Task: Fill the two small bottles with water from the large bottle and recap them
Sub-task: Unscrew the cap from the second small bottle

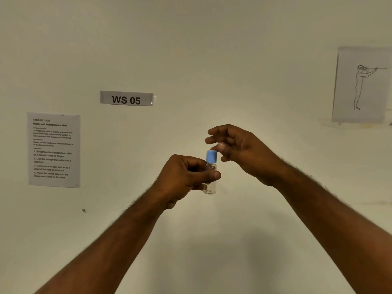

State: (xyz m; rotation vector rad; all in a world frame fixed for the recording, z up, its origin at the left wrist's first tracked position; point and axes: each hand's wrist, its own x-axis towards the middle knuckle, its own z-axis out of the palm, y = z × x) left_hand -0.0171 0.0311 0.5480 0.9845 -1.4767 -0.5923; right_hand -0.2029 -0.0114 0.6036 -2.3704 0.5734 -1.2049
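I hold a small clear bottle upright in front of the wall, at the middle of the head view. My left hand grips its body, thumb across the front. A blue cap sits on the bottle's neck. My right hand hovers just right of and above the cap with its fingers loosely curled. Its thumb tip is right beside the cap's upper edge, and nothing is held in that hand. Whether the bottle holds water I cannot tell. The large bottle and the second small bottle are out of view.
A pale wall fills the view. On it hang a "WS 05" label, a printed instruction sheet at the left and a sheet with a line drawing of a standing figure at the right. No table shows.
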